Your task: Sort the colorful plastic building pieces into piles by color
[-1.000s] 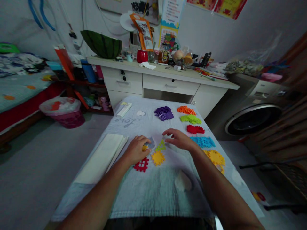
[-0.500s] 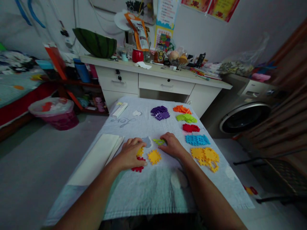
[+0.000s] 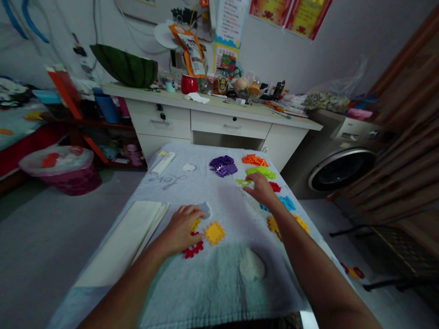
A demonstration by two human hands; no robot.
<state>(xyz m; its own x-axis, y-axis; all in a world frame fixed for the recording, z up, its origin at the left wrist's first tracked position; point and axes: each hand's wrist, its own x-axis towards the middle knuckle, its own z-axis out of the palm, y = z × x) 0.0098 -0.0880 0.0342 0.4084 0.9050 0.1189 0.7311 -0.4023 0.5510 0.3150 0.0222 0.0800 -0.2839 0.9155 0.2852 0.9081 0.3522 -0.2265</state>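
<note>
Right hand (image 3: 261, 188): pinches a flat, toothed lime-green plastic piece (image 3: 243, 182).
Green piece's spot: just left of the lime-green plastic pile (image 3: 263, 172), a bit nearer the person.
Green piece's feel: probably light, stiff, a little slick.
Good hold: its bumpy edge.
Left hand (image 3: 183, 228): well left of the pile, over a toothed yellow plastic piece (image 3: 195, 225) and a toothed red plastic piece (image 3: 194, 250); can't tell if it grips.

There are six coloured piles (image 3: 223, 166), two hands (image 3: 181, 229) — and one washing machine (image 3: 338, 157).
</note>
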